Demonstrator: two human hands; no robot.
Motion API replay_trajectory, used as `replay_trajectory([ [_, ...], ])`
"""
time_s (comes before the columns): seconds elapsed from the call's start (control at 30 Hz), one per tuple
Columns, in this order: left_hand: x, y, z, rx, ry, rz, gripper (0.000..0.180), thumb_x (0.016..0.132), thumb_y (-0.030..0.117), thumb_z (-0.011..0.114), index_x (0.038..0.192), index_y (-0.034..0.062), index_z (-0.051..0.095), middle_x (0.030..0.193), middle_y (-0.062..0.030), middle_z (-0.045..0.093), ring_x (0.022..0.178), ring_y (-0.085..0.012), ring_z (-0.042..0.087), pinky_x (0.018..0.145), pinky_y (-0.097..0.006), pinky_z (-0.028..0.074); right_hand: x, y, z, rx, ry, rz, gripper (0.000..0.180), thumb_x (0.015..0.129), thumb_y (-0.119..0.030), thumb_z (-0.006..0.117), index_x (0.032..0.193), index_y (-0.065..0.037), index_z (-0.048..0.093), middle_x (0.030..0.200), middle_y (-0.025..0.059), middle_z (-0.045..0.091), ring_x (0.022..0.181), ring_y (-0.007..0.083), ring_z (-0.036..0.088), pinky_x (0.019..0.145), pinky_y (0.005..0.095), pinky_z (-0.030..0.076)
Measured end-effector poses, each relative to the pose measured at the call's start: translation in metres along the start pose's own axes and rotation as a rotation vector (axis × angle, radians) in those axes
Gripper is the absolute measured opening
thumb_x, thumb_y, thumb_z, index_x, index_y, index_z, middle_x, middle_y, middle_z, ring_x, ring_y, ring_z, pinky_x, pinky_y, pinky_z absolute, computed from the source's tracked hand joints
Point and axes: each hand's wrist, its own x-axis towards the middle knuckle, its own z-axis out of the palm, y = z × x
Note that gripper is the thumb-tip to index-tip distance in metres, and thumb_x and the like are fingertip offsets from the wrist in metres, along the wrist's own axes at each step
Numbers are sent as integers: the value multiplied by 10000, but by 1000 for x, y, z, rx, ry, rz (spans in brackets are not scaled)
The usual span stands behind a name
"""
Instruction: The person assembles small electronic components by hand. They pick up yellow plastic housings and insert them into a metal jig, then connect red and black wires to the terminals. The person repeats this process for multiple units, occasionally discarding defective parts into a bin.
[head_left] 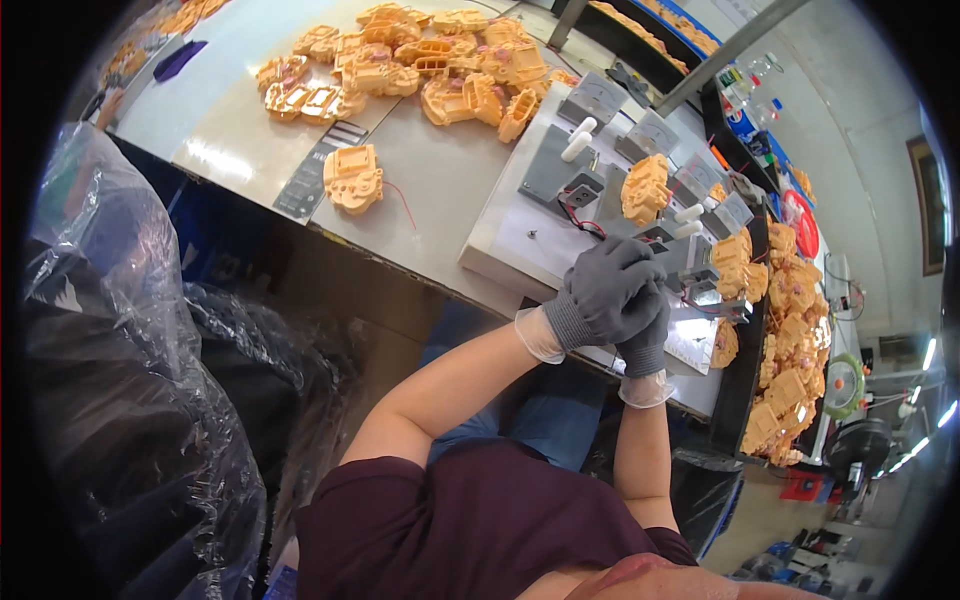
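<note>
Both of my hands wear grey knit gloves over thin clear ones. My left hand lies over my right hand, and the two are pressed together at the near edge of a white fixture board. Whatever sits under the fingers is hidden. Just beyond them are a small metal block with red and black wires. An orange plastic housing sits clamped in the grey fixture with white handles.
A heap of orange plastic housings covers the far table, one loose housing lying nearer. A black tray at right holds several more orange parts. A clear plastic bag bulges at left. Bottles stand on a shelf.
</note>
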Motion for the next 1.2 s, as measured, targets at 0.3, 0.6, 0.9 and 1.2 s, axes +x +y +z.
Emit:
replay_trajectory([
  [0.3, 10, 2, -12, -63, -64, -364, 550, 779, 322, 621, 1254, 77, 490, 1190, -222, 461, 1008, -353, 537, 871, -394, 462, 23, -52, -13, -293, -73, 56, 291, 710, -144, 707, 984, -69, 641, 958, 131, 652, 995, 294, 588, 838, 362, 486],
  [0.6, 9, -16, -10, -441, -215, -380, 444, 829, 133, 530, 1249, -11, 503, 1173, -131, 543, 1065, -200, 534, 911, -313, 434, 44, -77, -61, 9, 147, 110, 129, 752, -109, 663, 851, -29, 642, 763, 107, 636, 638, 210, 602, 602, 320, 477],
  [0.9, 12, -4, -9, -788, -210, -665, 548, 664, 92, 539, 1198, -28, 545, 1077, -85, 592, 952, -175, 537, 880, -299, 429, 130, -69, -59, -168, -172, 267, 694, 763, -390, 620, 1373, -199, 349, 966, 232, 643, 870, 375, 638, 768, 423, 497],
  [1.2, 12, -10, -11, -671, -187, -637, 545, 652, 45, 544, 1193, -22, 540, 1061, -84, 595, 884, -147, 512, 829, -264, 423, 153, 8, -177, -293, 748, -252, 709, 750, -227, 693, 1377, -141, 373, 1060, 196, 624, 973, 342, 618, 822, 415, 503],
])
